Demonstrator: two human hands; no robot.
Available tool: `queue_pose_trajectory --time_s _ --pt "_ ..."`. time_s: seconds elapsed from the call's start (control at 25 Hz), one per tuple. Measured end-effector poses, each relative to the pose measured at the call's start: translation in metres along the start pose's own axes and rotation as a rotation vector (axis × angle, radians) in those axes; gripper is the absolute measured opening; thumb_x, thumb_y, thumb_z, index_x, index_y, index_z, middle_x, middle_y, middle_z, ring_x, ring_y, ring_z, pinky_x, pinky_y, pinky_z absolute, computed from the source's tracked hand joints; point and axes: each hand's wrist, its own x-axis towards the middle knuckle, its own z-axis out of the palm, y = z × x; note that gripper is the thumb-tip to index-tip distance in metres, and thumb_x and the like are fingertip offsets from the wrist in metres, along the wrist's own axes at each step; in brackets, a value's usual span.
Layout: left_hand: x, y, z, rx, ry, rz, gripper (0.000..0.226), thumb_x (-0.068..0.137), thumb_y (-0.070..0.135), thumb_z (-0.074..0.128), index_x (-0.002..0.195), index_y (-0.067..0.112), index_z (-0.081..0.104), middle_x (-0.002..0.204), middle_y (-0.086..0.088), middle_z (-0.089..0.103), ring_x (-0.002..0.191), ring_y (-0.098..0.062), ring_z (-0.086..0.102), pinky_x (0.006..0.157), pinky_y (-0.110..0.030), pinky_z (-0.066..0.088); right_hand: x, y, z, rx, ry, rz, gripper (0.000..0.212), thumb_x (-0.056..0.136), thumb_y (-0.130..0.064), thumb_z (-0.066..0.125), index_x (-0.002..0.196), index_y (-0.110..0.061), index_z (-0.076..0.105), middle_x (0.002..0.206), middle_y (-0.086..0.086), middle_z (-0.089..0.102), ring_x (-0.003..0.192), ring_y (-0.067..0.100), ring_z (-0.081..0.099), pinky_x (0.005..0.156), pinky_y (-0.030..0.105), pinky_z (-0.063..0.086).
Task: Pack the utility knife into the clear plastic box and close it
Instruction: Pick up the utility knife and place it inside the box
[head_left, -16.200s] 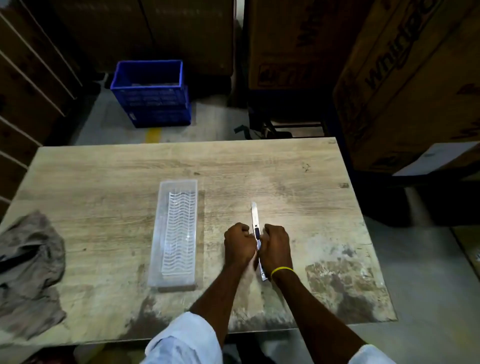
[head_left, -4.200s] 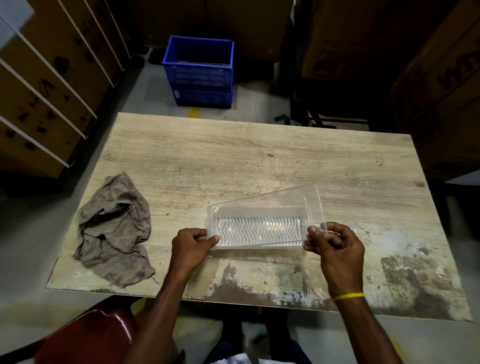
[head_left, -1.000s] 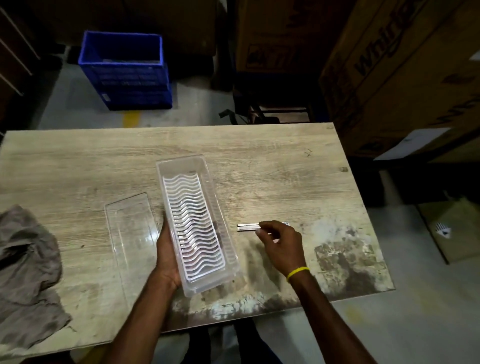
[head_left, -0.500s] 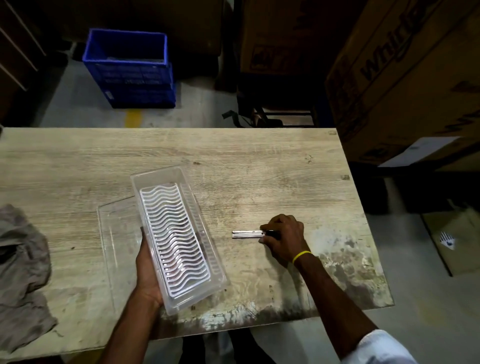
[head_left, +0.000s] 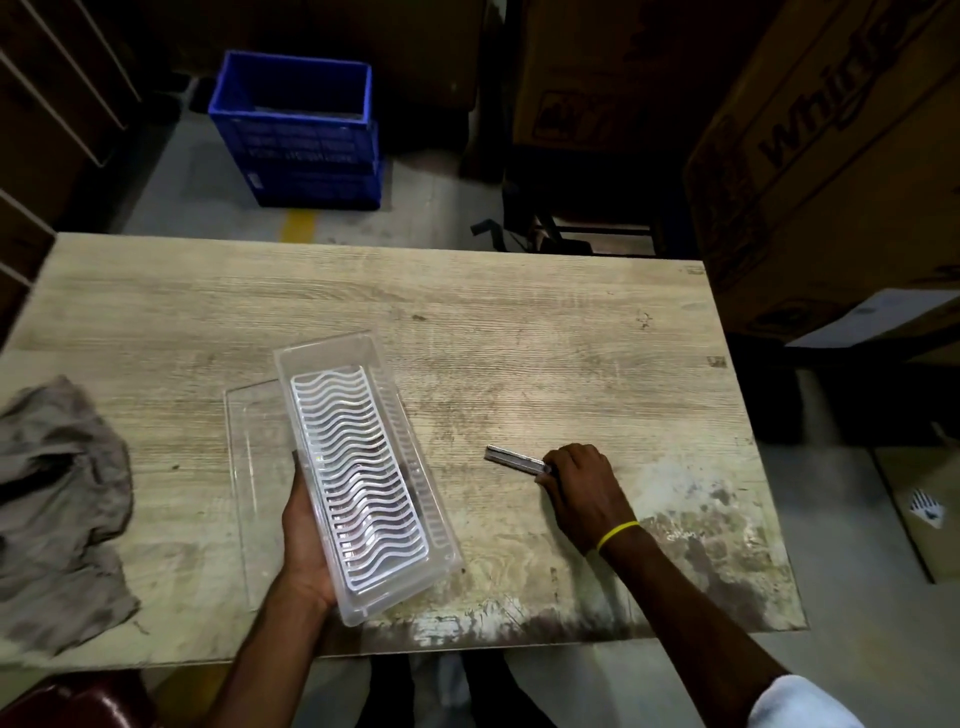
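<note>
Pickup step: my right hand (head_left: 582, 480) grip closed on utility knife (head_left: 514, 459), its far-left end on the bench (head_left: 519, 322). Left hand (head_left: 304, 535) grip holds clear plastic box (head_left: 363, 467) open; next, lay knife inside, then fit lid (head_left: 254, 467).

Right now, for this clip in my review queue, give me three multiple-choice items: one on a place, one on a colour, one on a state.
1. Where does the clear lid lie?
A. On the table, left of the clear plastic box
B. On the box
C. In the crate

2. What colour is the crate on the floor beyond the table?
A. Red
B. Blue
C. Green

3. What is the state of the clear plastic box?
A. Closed with the knife inside
B. Open with the knife inside
C. Open, holding only its white wavy insert

Answers:
1 A: the lid lies flat on the wood beside the box, which the left hand holds.
2 B: its walls are plainly blue.
3 C: the utility knife is outside the box, gripped by the right hand at the tabletop.
</note>
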Motion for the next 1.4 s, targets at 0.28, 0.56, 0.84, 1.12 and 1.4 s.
queue_pose_trajectory --time_s 0.28,0.56,0.84,1.12,1.4 --pt "-0.007 0.003 -0.012 0.077 0.083 0.085 0.067 0.094 0.071 0.045 0.106 0.015 0.079 0.096 -0.012 0.079 0.087 -0.032 0.076 0.078 -0.05 0.062 -0.006 -0.028 -0.006 0.131 0.017 0.112 0.017 0.094 -0.02 0.064 0.099 -0.004 0.064 0.09 0.017 0.064 0.087 0.039 0.058 0.075 0.044 0.048" --pt "0.015 -0.002 -0.007 -0.029 0.058 0.237 0.068 0.099 0.065 0.033 0.108 0.014 0.077 0.101 -0.012 0.077 0.093 -0.033 0.074 0.081 -0.048 0.061 0.003 -0.123 -0.07 0.365 0.381 0.18 0.009 0.09 -0.022 0.072 0.089 -0.015 0.067 0.078 -0.001 0.066 0.073 0.021 0.06 0.063 0.032 0.046" --pt "0.035 -0.019 0.034 -0.125 -0.085 0.3 0.069 0.103 0.056 0.029 0.109 0.006 0.077 0.106 -0.014 0.078 0.099 -0.028 0.074 0.085 -0.036 0.06 0.014 -0.23 -0.112 0.338 0.336 0.095 0.017 0.092 -0.028 0.067 0.085 -0.012 0.066 0.079 0.006 0.067 0.078 0.028 0.062 0.067 0.036 0.042" --pt "0.035 -0.011 0.029 -0.072 0.119 0.333 0.069 0.104 0.054 0.03 0.093 0.011 0.082 0.088 -0.007 0.08 0.081 -0.019 0.077 0.068 -0.026 0.061 0.033 -0.26 -0.093 0.133 -0.03 0.183 0.03 0.101 -0.038 0.044 0.107 -0.012 0.06 0.112 0.012 0.065 0.109 0.032 0.059 0.085 0.039 0.04" --pt "0.027 -0.001 0.017 -0.085 0.103 0.329 0.066 0.097 0.061 0.04 0.116 0.008 0.074 0.103 -0.013 0.077 0.092 -0.026 0.074 0.078 -0.033 0.062 0.039 -0.273 -0.086 0.043 -0.118 0.178 0.034 0.102 -0.04 0.042 0.11 -0.012 0.059 0.115 0.011 0.063 0.111 0.032 0.06 0.083 0.039 0.046"
